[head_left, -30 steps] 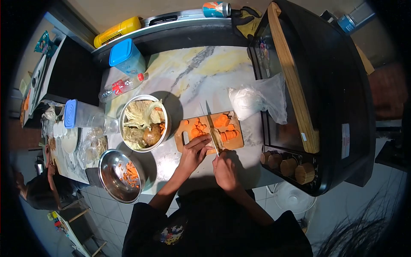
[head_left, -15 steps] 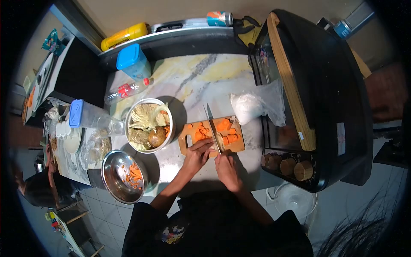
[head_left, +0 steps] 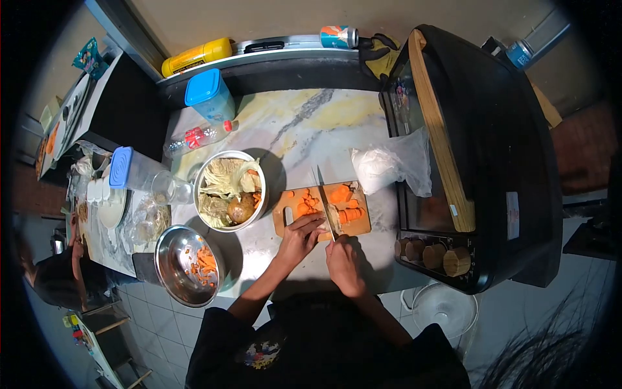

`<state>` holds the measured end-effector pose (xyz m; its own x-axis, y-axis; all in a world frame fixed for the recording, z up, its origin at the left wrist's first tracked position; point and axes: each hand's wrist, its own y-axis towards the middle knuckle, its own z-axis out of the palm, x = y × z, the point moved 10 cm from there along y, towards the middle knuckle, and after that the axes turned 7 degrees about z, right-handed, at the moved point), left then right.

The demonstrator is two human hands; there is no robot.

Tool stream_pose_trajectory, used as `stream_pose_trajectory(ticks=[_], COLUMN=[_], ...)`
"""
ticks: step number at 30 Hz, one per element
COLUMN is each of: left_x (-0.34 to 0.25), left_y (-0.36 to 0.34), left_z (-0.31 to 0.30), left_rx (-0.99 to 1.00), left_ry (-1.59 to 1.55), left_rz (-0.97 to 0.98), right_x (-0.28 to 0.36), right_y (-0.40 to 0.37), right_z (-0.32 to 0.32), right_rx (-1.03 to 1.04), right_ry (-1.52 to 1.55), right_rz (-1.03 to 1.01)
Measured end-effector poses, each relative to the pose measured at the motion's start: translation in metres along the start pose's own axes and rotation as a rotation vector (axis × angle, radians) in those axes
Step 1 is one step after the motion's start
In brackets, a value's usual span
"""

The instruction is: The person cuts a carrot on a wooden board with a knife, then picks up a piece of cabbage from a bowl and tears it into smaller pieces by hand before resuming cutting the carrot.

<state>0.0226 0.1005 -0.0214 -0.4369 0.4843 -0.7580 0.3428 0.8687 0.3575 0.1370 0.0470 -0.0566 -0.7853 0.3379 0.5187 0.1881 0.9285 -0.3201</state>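
Observation:
My right hand [head_left: 343,262] is closed round the handle of a knife [head_left: 325,194], its blade pointing away across the wooden cutting board [head_left: 279,222]. To the left of the blade, my left hand [head_left: 301,236] presses its bent fingertips on a pale vegetable piece [head_left: 332,215], partly hidden by fingers and blade. Sliced carrot [head_left: 352,214] lies right of the knife, with smaller carrot bits [head_left: 306,206] on its left. A white bowl [head_left: 264,206] near the board holds cabbage leaves and a round brownish vegetable. Nearer me, a steel bowl [head_left: 163,275] contains thin carrot strips.
A bag of white powder [head_left: 379,170] lies behind the board, beside a black oven [head_left: 505,175]. Farther back are a plastic bottle [head_left: 197,137] and a blue-lidded container [head_left: 210,97]. Another person [head_left: 61,282] is at the far left. A clear tub [head_left: 445,311] sits below the counter edge.
The whole view has shifted slightly. Both hands keep their places at the board, and the knife stays across it at nearly the same angle.

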Motion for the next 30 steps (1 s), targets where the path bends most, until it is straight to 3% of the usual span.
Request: stream_pose_trajectory(ticks=[7,23,30], left_x=[0.002,0.0,-0.002], left_y=[-0.001,-0.003,-0.004], left_z=[-0.001,-0.001,0.0], left_rx=[-0.014,-0.015,-0.003], left_ry=[-0.036,-0.014,0.0], left_rz=[-0.012,0.003,-0.001], right_x=[0.005,0.007,-0.003], right_y=[0.011,0.001,-0.01], right_z=[-0.007,-0.011,-0.01], right_rx=[-0.056,-0.059,-0.082], right_ry=[0.138,0.134,-0.034], right_rz=[-0.029,-0.079,-0.062])
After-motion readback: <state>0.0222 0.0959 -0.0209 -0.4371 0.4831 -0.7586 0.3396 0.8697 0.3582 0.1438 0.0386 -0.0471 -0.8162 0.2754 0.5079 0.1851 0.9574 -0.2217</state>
